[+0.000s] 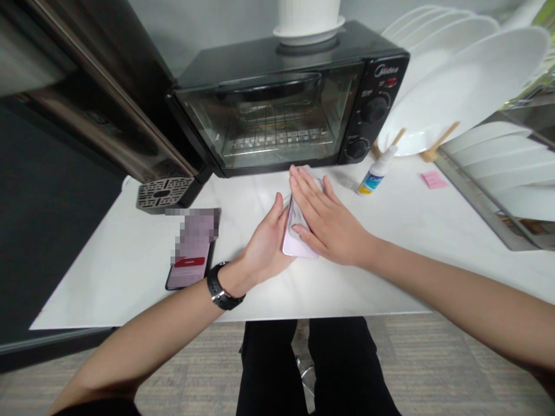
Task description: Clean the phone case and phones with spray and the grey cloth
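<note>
My left hand (266, 245) is beneath a pale pink phone (299, 247), holding it just above the counter with the thumb raised beside it. My right hand (332, 225) presses a thin grey cloth (296, 216) onto the phone's upper face, fingers stretched out and close together. The cloth covers much of the phone, and part of it is hidden under the right palm. A small white spray bottle (376, 173) with a blue and yellow label stands to the right of my hands.
Behind my hands is a black toaster oven (277, 121) carrying a white pot (309, 14). A second phone (191, 254) lies left on the white counter (108, 260), near a dispenser's drip tray (162, 193). White plates (459, 81) and a pink sticky note (433, 180) are at right.
</note>
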`<control>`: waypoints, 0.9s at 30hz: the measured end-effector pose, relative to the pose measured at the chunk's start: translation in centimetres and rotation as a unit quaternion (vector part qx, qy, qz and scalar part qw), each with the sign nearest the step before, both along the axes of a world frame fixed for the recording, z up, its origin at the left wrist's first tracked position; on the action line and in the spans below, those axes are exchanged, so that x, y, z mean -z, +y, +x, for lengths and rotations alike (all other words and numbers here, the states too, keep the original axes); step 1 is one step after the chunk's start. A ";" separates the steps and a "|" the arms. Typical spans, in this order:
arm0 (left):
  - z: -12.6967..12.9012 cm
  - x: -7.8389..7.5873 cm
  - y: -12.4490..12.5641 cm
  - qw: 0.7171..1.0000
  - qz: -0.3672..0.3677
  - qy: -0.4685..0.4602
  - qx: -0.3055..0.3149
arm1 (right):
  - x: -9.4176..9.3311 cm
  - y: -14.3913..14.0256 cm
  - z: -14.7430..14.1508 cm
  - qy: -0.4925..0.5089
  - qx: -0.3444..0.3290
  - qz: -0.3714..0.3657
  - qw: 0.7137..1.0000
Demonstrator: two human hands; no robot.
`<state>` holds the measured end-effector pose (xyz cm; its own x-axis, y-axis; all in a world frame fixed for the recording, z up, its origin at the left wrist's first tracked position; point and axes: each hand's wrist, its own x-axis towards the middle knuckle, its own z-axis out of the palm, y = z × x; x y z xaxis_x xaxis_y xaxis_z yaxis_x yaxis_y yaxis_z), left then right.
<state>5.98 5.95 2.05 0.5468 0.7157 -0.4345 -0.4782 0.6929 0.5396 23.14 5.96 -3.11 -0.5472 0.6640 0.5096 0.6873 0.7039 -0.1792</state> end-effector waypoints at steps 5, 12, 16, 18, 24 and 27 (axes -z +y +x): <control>-0.4 -0.3 0.6 0.998 -0.008 -0.015 -0.052 | -0.5 -1.2 -0.9 -0.075 -0.093 0.012 0.993; -0.2 -0.3 0.6 0.994 0.061 0.005 -0.088 | -0.4 -0.1 0.0 -0.035 0.011 0.026 0.999; 0.2 0.5 0.1 0.999 0.037 0.034 -0.006 | 0.0 0.9 0.8 0.008 0.095 0.027 0.995; 0.2 0.6 0.0 0.999 0.027 0.041 0.019 | 0.0 0.9 0.8 0.014 0.090 0.025 0.995; 0.3 0.3 -0.1 0.998 0.009 0.040 -0.042 | -0.3 0.1 0.0 -0.013 -0.068 0.005 0.998; 0.1 0.2 0.1 0.994 -0.009 0.042 -0.103 | -0.4 -0.3 -0.3 -0.028 -0.121 0.006 0.992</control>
